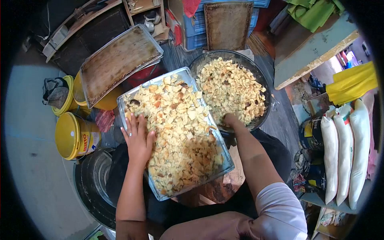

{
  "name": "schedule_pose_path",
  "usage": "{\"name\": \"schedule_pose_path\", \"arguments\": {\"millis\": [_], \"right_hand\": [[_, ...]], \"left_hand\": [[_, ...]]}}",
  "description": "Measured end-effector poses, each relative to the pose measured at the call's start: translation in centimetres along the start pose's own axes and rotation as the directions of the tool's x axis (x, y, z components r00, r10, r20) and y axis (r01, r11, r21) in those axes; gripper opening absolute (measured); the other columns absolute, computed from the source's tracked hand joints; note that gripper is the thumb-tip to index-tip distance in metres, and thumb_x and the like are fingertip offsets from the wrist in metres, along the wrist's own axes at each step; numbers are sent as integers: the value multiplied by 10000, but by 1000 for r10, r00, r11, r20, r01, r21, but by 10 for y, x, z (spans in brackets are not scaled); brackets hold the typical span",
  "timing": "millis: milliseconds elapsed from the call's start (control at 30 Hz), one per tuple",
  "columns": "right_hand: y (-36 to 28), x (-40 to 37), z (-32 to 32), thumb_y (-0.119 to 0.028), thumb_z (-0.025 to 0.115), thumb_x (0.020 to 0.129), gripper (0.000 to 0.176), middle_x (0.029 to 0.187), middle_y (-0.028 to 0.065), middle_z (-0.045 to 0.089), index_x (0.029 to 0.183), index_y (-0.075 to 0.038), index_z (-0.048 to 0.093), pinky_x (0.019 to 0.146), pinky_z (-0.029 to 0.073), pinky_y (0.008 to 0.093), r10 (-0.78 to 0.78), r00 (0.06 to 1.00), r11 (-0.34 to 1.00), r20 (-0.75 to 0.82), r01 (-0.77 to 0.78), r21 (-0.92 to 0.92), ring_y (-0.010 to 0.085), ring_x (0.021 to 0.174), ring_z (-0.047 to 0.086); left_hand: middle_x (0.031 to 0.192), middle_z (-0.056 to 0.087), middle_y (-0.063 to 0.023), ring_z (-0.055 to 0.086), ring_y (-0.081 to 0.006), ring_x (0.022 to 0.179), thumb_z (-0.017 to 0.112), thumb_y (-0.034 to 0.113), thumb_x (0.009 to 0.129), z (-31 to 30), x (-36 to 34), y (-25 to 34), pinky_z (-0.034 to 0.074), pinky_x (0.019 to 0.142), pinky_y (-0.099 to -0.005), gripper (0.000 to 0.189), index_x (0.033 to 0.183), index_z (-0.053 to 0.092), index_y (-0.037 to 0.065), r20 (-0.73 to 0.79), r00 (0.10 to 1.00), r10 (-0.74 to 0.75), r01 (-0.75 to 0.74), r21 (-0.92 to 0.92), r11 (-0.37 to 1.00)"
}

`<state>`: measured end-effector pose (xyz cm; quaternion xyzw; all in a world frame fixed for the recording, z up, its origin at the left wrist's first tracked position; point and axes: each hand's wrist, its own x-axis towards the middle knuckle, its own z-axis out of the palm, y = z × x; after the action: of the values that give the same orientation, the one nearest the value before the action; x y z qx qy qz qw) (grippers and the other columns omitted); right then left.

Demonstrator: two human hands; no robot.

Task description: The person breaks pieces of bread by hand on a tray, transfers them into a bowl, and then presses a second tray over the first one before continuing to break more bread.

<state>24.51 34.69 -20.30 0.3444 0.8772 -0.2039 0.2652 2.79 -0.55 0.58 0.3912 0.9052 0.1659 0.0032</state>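
Observation:
A rectangular metal tray (229, 163) rests tilted across my lap, covered with torn bread pieces (176, 116), some browned. My left hand (138, 138) lies on the bread near the tray's left edge, fingers apart, with a ring on one finger. To the right of the tray stands a round black basin (265, 82), heaped with more bread pieces (232, 86). My right hand (230, 119) reaches into the near side of this basin; its fingers are hidden, so I cannot see whether they hold anything.
Stacked baking trays (120, 60) sit at the upper left above yellow buckets (74, 136). Another tray (228, 26) leans upright at the back. Long white filled bags (344, 148) stand on the right. A black tub (94, 180) is at my left.

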Motion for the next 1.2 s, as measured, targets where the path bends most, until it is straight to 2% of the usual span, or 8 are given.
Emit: {"name": "schedule_pose_path", "arguments": {"millis": [33, 200, 433, 500, 633, 900, 1000, 1200], "right_hand": [[6, 11, 21, -233, 578, 790, 347, 1077, 174, 658, 1081, -67, 670, 860, 497, 417, -58, 989, 985, 137, 79, -153, 349, 980, 633], [21, 75, 108, -207, 571, 790, 260, 1052, 170, 668, 944, -54, 714, 834, 505, 467, 201, 979, 978, -45, -198, 62, 385, 941, 641], [35, 66, 59, -173, 646, 731, 214, 851, 152, 701, 892, -45, 705, 678, 531, 398, -149, 989, 979, -19, 144, -142, 313, 749, 672], [37, 47, 19, -104, 658, 758, 102, 751, 119, 687, 822, -36, 701, 629, 526, 353, 17, 1000, 858, -11, -9, 514, 194, 677, 662], [-6, 0, -104, -6, 609, 817, 133, 647, 76, 638, 945, 17, 635, 488, 477, 264, -83, 980, 441, -182, 200, 875, 131, 504, 584], [-140, -33, -230, -3, 610, 796, 150, 842, 60, 633, 942, 15, 636, 598, 485, 238, -446, 813, 429, -373, 561, 708, 113, 668, 591], [-173, -23, -230, 11, 617, 782, 188, 873, 54, 641, 965, -5, 656, 611, 487, 241, -451, 854, 637, -260, 512, 576, 106, 700, 593], [-168, -7, -214, 40, 613, 764, 248, 861, 41, 643, 998, -27, 664, 656, 487, 252, -430, 789, 558, -438, 614, 558, 107, 739, 593]], "left_hand": [[1534, 173, -190, 103, -381, 1424, 433, 409, 944, -3, 0, 3, 23, 1117, -564, 602, 1447, 324, 97, 88, 995, 38, -40, 15, 999], [1510, 248, -177, 152, -366, 1416, 423, 469, 944, 2, 6, 9, 31, 1127, -543, 600, 1428, 374, 116, 236, 967, 101, -99, -18, 995], [1462, 331, -166, 212, -369, 1397, 483, 375, 929, -16, 13, 8, 67, 1130, -540, 497, 1330, 483, 82, 146, 985, 92, -75, -119, 990], [1450, 345, -168, 219, -370, 1393, 484, 371, 929, -19, 13, 3, 71, 1129, -541, 487, 1317, 495, 76, 134, 988, 73, -54, -139, 989], [1426, 373, -176, 235, -376, 1385, 484, 352, 934, -24, 12, -6, 88, 1125, -546, 466, 1296, 509, 59, 81, 995, 62, -47, -177, 983], [1371, 431, -192, 276, -382, 1363, 496, 367, 933, -24, 14, -15, 100, 1129, -534, 470, 1278, 516, 48, -2, 1000, 29, -29, -220, 975], [1370, 429, -192, 279, -385, 1360, 499, 378, 932, -21, 14, -15, 99, 1131, -526, 474, 1279, 517, 55, 16, 1000, 23, -19, -213, 977], [1365, 429, -198, 287, -387, 1354, 512, 378, 929, -25, 13, -14, 110, 1126, -536, 474, 1282, 517, 62, 5, 999, 52, -50, -205, 978]]}}
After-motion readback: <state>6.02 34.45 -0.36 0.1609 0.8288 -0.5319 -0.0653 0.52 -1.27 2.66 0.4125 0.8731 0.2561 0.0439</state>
